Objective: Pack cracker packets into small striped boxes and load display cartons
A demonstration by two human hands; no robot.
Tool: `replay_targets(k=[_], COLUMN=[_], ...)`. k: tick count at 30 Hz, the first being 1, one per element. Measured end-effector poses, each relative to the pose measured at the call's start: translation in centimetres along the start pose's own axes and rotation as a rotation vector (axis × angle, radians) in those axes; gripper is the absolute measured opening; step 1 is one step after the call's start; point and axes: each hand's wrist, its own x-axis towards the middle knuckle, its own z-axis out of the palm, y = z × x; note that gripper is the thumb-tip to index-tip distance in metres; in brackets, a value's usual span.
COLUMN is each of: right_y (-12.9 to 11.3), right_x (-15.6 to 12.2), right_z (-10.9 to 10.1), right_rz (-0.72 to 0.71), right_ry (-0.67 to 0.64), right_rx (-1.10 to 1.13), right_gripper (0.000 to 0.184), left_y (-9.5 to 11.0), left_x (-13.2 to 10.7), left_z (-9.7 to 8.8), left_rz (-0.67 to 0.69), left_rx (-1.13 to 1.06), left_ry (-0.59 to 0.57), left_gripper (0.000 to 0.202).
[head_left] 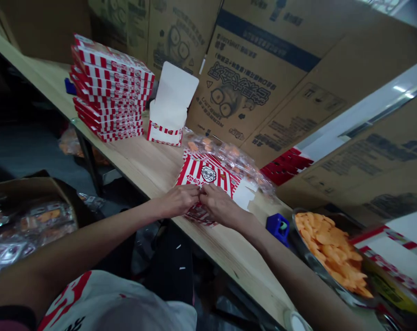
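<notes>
A red-and-white striped cardboard box [225, 180] with a printed cartoon face lies on the wooden table in front of me, a white flap sticking out at its right end. My left hand [181, 200] is closed, fingers pinched at the box's near edge. Right beside it, my right hand [218, 203] is closed too, gripping the same edge. The two hands nearly touch, and their fingertips are partly hidden. Clear packets with orange pieces [234, 154] lie along the far side of the box.
Left on the table [139, 161] stand a tall stack of striped boxes [112, 89] and an open box [167, 110]. A blue tape dispenser [278, 228] and a metal bowl of orange chips [327, 248] are right. Large cartons [243, 82] line the back; packets fill a carton [39, 181] lower left.
</notes>
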Motion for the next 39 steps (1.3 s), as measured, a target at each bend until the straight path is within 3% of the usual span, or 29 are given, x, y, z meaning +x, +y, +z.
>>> replay_targets(k=[5,12,18,22,25,28,31,34,36,39], right_y=[-0.3,0.0,2.3,5.3,6.9,7.3,7.4,8.3,9.4,11.3], right_x=[1.0,1.6,1.8,2.6,2.8,2.5,1.5,0.3,-0.3,0.4], right_z=[-0.5,-0.6,0.0,0.9,2.1,3.2,3.9,4.4,4.6,4.6], right_rz=[0.06,0.112,0.132,0.061,0.019,0.098,0.168,0.285,0.441,0.638], right_ry=[0.009,-0.032,-0.004,-0.068,0.025,0.14,0.219,0.389,0.534,0.666], right_rx=[-0.181,-0.09,0.235,0.515,0.54,0.535,0.595,0.602,0.611,0.678], right_gripper=[0.019,0.018,0.026,0.046,0.051,0.051,0.046,0.043,0.049,0.053], left_y=[0.1,0.3,0.3,0.4,0.6,0.9,1.3,0.8,-0.2,-2.7], left_x=[0.1,0.2,-0.2,0.0,0.4,0.4,0.1,0.5,2.0,6.5], left_z=[0.0,-0.3,0.3,1.0,1.4,1.6,1.0,-1.2,-3.1,-4.5], left_rz=[0.026,0.018,0.028,0.014,0.008,-0.024,-0.067,-0.125,-0.223,-0.44], left_rx=[0.095,0.081,0.06,0.133,0.195,0.197,0.172,0.027,-0.079,-0.072], left_ry=[-0.033,-0.027,0.072,0.181,0.229,0.204,0.113,-0.061,-0.155,-0.12], left_gripper=[0.014,0.019,0.017,0.032,0.028,0.024,0.022,0.025,0.034,0.042])
